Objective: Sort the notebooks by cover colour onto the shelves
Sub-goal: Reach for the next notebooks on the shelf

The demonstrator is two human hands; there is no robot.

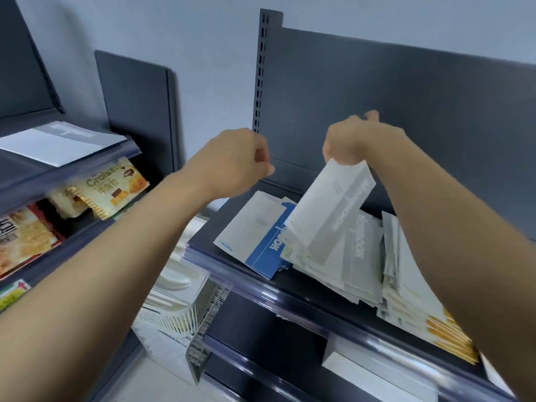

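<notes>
Flat grey notebook (330, 210) in right hand (352, 143), above matte dark shelf (220, 236)

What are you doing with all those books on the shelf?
A person is sorting notebooks by colour. The right hand holds a grey notebook lifted by its top edge above a messy pile on the dark shelf. The left hand is closed and empty. A blue notebook lies beside the pile.

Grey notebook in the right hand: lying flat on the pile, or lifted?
Lifted and tilted. The right hand grips the grey notebook's top edge; its lower end hangs over the pile.
</notes>
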